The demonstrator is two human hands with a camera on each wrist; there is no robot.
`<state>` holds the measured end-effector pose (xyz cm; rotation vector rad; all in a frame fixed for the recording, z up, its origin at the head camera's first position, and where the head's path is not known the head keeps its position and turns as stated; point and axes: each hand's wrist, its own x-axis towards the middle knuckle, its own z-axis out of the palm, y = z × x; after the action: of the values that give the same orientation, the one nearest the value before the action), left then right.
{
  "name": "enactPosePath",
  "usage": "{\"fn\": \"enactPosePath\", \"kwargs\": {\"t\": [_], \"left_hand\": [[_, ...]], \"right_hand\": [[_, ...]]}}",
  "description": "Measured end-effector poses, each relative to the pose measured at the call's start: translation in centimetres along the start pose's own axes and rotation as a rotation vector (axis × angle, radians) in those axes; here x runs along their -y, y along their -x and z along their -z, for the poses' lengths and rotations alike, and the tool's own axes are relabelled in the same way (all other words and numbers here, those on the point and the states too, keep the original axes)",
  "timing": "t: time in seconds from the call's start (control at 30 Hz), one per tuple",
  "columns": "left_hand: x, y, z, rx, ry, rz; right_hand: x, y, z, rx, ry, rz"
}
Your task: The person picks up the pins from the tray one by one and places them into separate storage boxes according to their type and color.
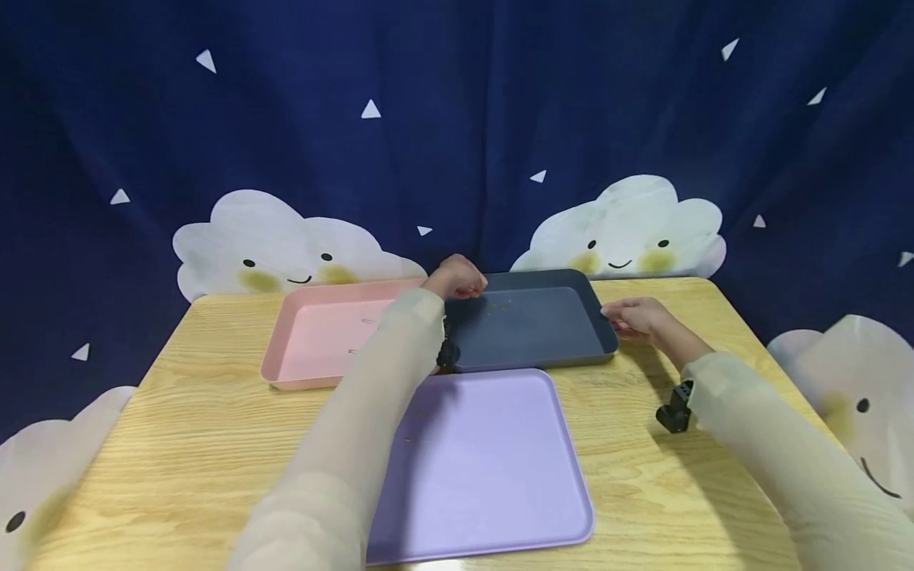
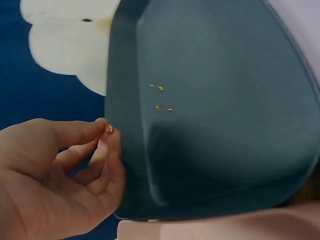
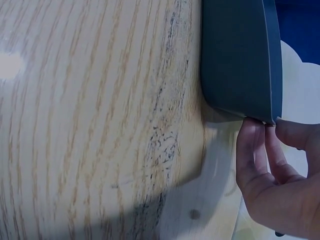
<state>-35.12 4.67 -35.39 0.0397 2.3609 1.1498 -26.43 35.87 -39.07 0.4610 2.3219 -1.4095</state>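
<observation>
My left hand (image 1: pixel 459 277) is over the back left part of the dark blue-grey tray (image 1: pixel 539 333). Between thumb and fingertips it pinches a small gold safety pin (image 2: pixel 110 129), mostly hidden by the fingers. Two gold safety pins (image 2: pixel 163 108) lie apart on the tray floor in the left wrist view. At the tray's right end, my right hand (image 1: pixel 635 319) holds the rim between thumb and fingers; the right wrist view shows this hand (image 3: pixel 280 185) at the tray's corner.
A pink tray (image 1: pixel 314 341) with a couple of thin metal pins (image 1: pixel 368 321) adjoins the dark tray on the left. In front lies a lilac tray (image 1: pixel 493 476) with a few tiny gold pieces (image 1: pixel 408 440). All stand on a wooden table (image 1: pixel 178 420) before a navy curtain (image 1: pixel 457 119).
</observation>
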Motion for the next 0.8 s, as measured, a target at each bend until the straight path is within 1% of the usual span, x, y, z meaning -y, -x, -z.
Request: {"fn": "enactPosePath", "kwargs": {"t": [0.1, 0.17, 0.23, 0.3, 0.37, 0.47, 0.57, 0.6, 0.7, 0.8], "left_hand": [[0.3, -1.0, -0.5, -0.053, -0.123, 0.010], [0.4, -1.4, -0.8, -0.085, -0.192, 0.012], [0.4, -1.5, -1.0, -0.110, -0.225, 0.006], [0.4, -1.4, -1.2, -0.135, -0.258, -0.016], [0.4, -0.8, -0.9, -0.161, -0.305, -0.043], [0.2, 0.0, -0.3, -0.173, -0.334, -0.077], [0.1, 0.9, 0.3, -0.154, -0.304, -0.101], [0.2, 1.3, 0.5, -0.140, -0.295, -0.120], [0.5, 3.0, 1.3, -0.110, -0.285, -0.190], [1.2, 5.2, 2.0, -0.086, -0.277, -0.254]], "right_hand": [[0.1, 0.1, -0.1, -0.001, 0.010, 0.004], [0.2, 0.1, -0.2, -0.003, 0.013, 0.005], [0.2, 0.2, -0.2, -0.005, 0.010, 0.003], [0.1, 0.2, 0.0, -0.004, 0.001, 0.001], [0.3, 0.2, -0.1, 0.001, 0.003, 0.005], [0.5, 0.2, -0.1, 0.001, 0.014, 0.003], [0.4, 0.1, -0.1, -0.004, 0.027, -0.002], [0.3, 0.1, -0.1, -0.006, 0.031, -0.004], [0.4, 0.2, -0.1, -0.006, 0.027, -0.002], [0.4, 0.3, -0.2, -0.004, 0.016, 0.005]]}}
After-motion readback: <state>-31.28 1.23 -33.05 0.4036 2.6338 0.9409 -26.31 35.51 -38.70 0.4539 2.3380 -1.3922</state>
